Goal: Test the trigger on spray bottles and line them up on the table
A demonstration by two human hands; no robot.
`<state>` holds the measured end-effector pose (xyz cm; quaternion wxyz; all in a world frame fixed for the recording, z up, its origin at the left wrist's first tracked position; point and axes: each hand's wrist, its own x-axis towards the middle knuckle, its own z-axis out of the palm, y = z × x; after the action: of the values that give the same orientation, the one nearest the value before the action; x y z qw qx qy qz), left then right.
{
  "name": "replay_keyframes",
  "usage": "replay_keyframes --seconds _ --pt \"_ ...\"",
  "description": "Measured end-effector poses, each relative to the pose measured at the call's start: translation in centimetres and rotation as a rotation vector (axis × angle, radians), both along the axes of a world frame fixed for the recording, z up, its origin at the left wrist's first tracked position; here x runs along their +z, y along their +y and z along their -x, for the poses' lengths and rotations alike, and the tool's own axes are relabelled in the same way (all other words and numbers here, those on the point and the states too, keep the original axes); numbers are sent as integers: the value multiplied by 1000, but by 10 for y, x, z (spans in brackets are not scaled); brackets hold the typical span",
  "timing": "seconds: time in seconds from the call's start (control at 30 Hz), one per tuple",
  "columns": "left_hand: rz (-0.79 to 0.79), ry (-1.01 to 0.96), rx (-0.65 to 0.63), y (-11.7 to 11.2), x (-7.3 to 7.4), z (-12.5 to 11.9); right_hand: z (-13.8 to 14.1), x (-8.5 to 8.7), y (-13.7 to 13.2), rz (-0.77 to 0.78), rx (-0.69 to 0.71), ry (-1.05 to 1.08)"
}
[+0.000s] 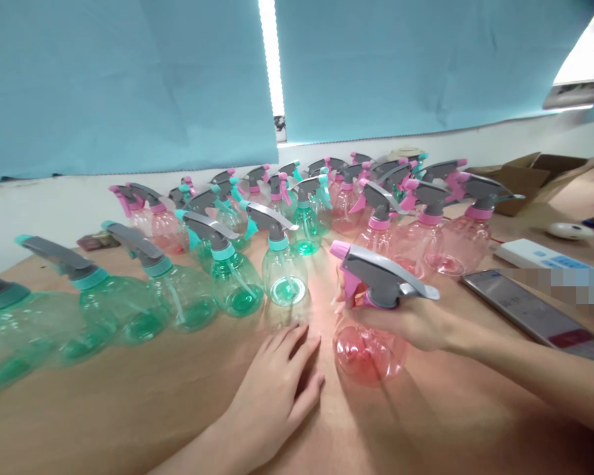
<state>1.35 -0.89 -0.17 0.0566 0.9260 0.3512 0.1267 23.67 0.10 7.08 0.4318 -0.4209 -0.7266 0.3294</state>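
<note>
My right hand point(406, 320) is wrapped round the neck of a pink spray bottle point(369, 353). Its grey head and pink nozzle point up and to the left, and its clear pink body sits low over the table, whether touching I cannot tell. My left hand point(277, 382) lies on the wooden tabletop with its fingers stretched out and nothing in it. Just beyond those fingertips stands a green spray bottle point(286, 274). Another green spray bottle point(235, 284) is left of that one.
Several green bottles point(183, 297) line the left side. Several pink bottles point(426, 237) crowd the back right. A phone point(525, 307), a white power strip point(539, 254), a white mouse point(569, 231) and an open cardboard box point(534, 178) are at the right. Blue curtains point(129, 79) hang behind.
</note>
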Motion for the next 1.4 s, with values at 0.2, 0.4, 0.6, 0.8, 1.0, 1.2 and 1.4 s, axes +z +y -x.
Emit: replay_keyframes --seconds 0.2,0.4,0.6,0.8,1.0,1.2,1.4 --pt "2 2 3 -1 1 0 0 5 -1 33 4 2" --pt "-5 -28 0 0 1 0 -2 0 1 -4 77 52" --pt "-17 -33 0 1 -1 0 1 -10 6 -104 70 42" --pt "0 -14 -4 1 2 -2 7 -5 1 -33 12 91" --pt "-33 -24 1 1 3 -3 4 -6 -5 -16 -73 136" --pt "-58 -26 0 1 3 -4 -7 -15 -14 -59 -137 8" --pt "-62 -28 -1 2 1 -3 -19 -15 -35 -174 -189 -189"
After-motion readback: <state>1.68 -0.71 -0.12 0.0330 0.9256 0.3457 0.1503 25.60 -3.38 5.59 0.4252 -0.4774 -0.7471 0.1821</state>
